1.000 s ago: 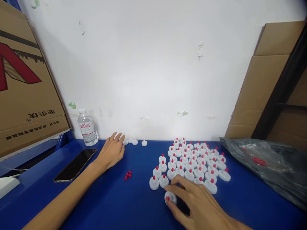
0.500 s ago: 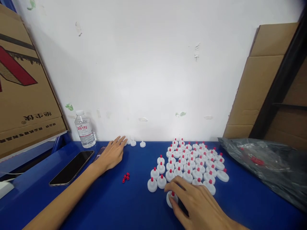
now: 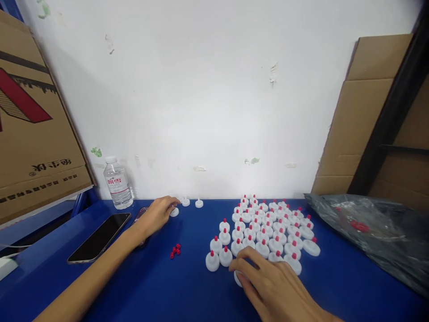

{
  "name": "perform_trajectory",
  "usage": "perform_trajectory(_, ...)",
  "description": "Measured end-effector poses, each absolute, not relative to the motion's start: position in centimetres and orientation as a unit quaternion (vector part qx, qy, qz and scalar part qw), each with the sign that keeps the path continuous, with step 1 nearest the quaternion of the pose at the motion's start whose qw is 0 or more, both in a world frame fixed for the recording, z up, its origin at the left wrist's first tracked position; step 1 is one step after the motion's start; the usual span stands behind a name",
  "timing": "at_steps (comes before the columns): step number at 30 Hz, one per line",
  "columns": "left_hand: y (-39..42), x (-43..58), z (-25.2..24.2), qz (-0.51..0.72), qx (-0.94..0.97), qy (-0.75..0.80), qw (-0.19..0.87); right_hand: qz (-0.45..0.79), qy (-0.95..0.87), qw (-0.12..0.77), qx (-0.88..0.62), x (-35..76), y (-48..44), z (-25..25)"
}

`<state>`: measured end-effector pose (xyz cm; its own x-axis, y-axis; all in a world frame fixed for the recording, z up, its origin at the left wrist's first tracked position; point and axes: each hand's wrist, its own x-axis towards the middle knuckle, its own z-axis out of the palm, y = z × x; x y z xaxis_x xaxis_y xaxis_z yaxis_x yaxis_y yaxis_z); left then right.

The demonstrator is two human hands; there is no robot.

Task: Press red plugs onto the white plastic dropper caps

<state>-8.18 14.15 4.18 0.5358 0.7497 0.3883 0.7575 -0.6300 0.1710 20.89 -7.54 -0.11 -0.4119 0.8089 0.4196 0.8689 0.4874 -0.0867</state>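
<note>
My left hand (image 3: 159, 214) reaches to the back of the blue table, its fingertips closed on a plain white cap (image 3: 174, 212) with no red tip showing. Two more plain white caps stand near it by the wall, one of them a nozzle cap (image 3: 199, 203). At the front, my right hand (image 3: 273, 279) has its thumb and fingers around a white cap (image 3: 237, 279), whose top the fingers hide. Beyond it stand many red-tipped white caps (image 3: 263, 247) in a close group. Several small red tips (image 3: 175, 251) lie between my hands.
Left are a black phone (image 3: 99, 237), another phone (image 3: 140, 213) partly under my left forearm, and a water bottle (image 3: 118, 184). A grey plastic bag (image 3: 355, 237) holding red pieces lies right. Cardboard (image 3: 36, 120) leans at the left, with more cardboard (image 3: 362, 112) at the right.
My left hand has closed its spread fingers on a plain white cap and drawn it slightly forward from the wall. My right hand stays at its cap, now covering the red tip.
</note>
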Motion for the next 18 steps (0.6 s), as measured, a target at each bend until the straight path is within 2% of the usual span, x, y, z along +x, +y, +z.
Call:
perform_trajectory(3, 13.6, -8.2, 5.1, -0.251, -0.863, -0.438, -0.022, -0.083, -0.835, 0.214, -0.501, 20.9, -7.6, 0.1)
perform_trajectory(10, 9.5, -6.8, 8.1, -0.350, -0.833, -0.418, -0.091, -0.106, -0.814, 0.295, -0.488, 20.4, -8.6, 0.6)
perform_trajectory(14, 4.3, -3.8, 8.6, -0.394, -0.842, -0.283, -0.238, -0.111, -0.776, 0.343, -0.518, 20.6, -8.7, 0.9)
perform_trajectory(18, 0.2, -1.7, 7.7, -0.376, -0.858, -0.155, -0.314, -0.069, -0.773, 0.379, -0.504, 20.7, -8.5, 1.3)
